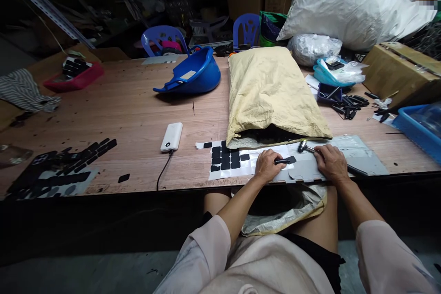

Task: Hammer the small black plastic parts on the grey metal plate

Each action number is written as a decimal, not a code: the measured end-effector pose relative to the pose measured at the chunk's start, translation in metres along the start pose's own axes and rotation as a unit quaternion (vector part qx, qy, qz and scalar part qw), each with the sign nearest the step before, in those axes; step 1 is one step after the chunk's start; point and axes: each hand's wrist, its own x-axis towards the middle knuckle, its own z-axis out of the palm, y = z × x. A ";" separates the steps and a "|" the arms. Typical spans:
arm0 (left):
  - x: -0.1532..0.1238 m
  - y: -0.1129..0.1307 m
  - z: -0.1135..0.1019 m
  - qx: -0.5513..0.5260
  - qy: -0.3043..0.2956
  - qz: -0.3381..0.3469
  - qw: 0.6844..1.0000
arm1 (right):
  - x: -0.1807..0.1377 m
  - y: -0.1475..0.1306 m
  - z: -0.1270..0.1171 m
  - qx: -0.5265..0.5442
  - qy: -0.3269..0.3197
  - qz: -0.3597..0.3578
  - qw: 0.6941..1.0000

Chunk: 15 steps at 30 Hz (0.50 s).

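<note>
My left hand [267, 165] is closed on a small, slim black piece [284, 161], held low at the table's front edge. Beside it lies a white backing sheet with rows of black rounded-square stickers [225, 158]. My right hand [331, 161] is closed around a small hammer. The metal hammer head [302, 146] points left, and the dark handle [357, 171] comes out to the right of the hand. Under both hands is a grey board [365, 151]. Part of the hammer's shaft is hidden by my fingers.
A yellow sack [275, 87] lies just beyond my hands, its dark mouth facing me. An open sack [285, 220] rests on my lap. A white power bank [172, 137], a blue basin [203, 71], loose black pieces [351, 104] and a blue tray [418, 131] are around.
</note>
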 end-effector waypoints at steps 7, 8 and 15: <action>-0.015 0.004 -0.011 0.002 -0.005 0.058 0.998 | -0.001 -0.008 -0.001 0.002 0.017 0.027 0.999; -0.026 0.004 -0.013 0.002 -0.011 0.084 0.996 | -0.001 -0.009 -0.001 0.000 0.018 0.027 0.999; -0.115 -0.017 0.002 0.029 -0.178 0.173 0.968 | -0.001 -0.010 0.000 -0.006 0.025 0.025 0.999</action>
